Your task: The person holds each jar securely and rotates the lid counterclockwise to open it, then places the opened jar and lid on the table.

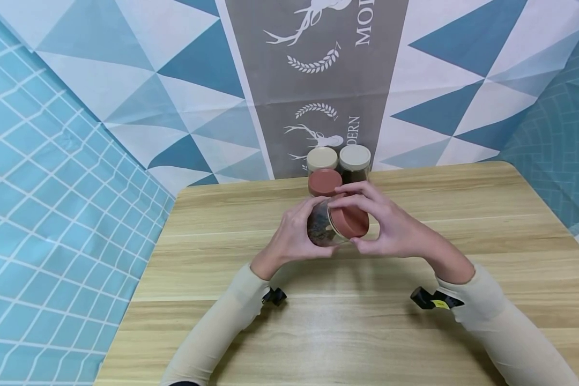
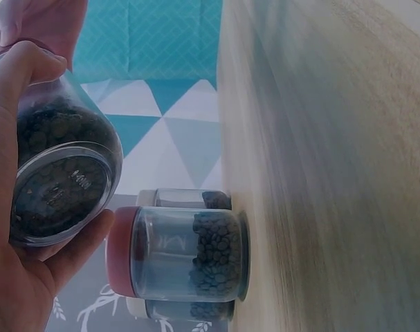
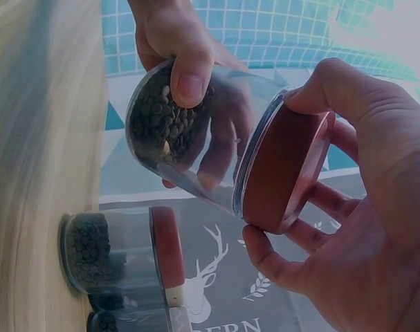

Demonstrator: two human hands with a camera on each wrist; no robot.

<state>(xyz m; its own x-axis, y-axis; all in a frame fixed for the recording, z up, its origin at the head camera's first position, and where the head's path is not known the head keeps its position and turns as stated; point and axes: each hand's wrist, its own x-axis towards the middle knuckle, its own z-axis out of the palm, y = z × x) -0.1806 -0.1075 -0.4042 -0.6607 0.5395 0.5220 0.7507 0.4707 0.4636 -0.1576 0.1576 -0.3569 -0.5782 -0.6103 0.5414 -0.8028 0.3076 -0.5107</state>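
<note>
A glass jar of dark bean-like pieces is held tilted above the table by both hands. Its red lid points toward the right and sits on the jar's mouth. My left hand grips the glass body, with the thumb on the near side. Around the lid, my right hand curls its thumb and fingers at the rim. In the right wrist view the dark pieces lie toward the jar's base. The left wrist view shows the embossed glass bottom.
Just behind the hands stand a second red-lidded jar, a cream-lidded jar and a white-lidded jar. They are close together on the wooden table, near its back edge. A patterned cloth rises behind it.
</note>
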